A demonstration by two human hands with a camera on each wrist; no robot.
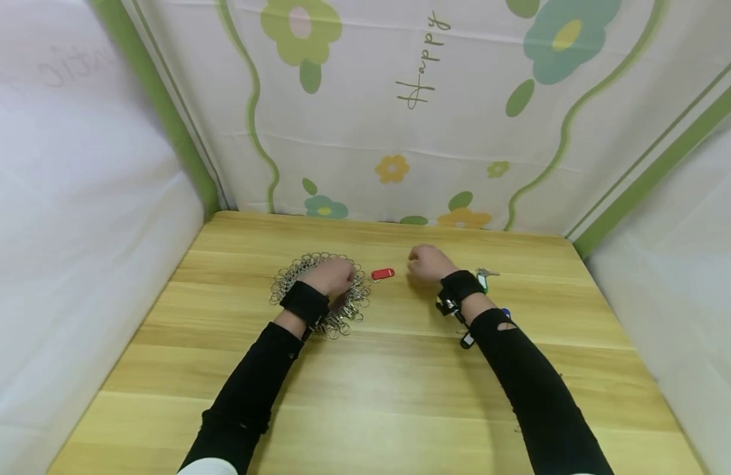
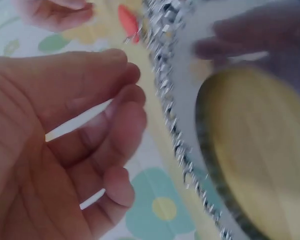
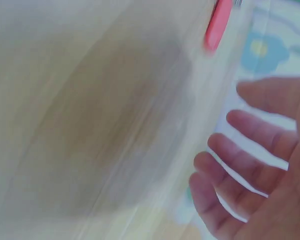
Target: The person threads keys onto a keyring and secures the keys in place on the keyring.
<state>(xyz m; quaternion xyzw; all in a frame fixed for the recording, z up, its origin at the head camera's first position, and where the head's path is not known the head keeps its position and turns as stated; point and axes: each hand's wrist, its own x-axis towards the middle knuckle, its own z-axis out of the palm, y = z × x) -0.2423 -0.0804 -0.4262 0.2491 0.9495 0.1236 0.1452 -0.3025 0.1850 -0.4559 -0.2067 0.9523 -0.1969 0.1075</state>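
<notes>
Red tag (image 1: 382, 274), one, centre of frame; metal rings (image 1: 288, 278), one cluster, centre-left. Left hand (image 1: 330, 276): fingers loosely curled; right hand (image 1: 429, 264): fingers parted; both empty.

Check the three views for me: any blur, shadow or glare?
Head view: mostly sharp, with soft glare on the yellow wood-grain table; left wrist view: the silver metal rings look soft; right wrist view: hazy, with a dark patch, likely shadow, on the table and a blurred red oblong tag.
</notes>
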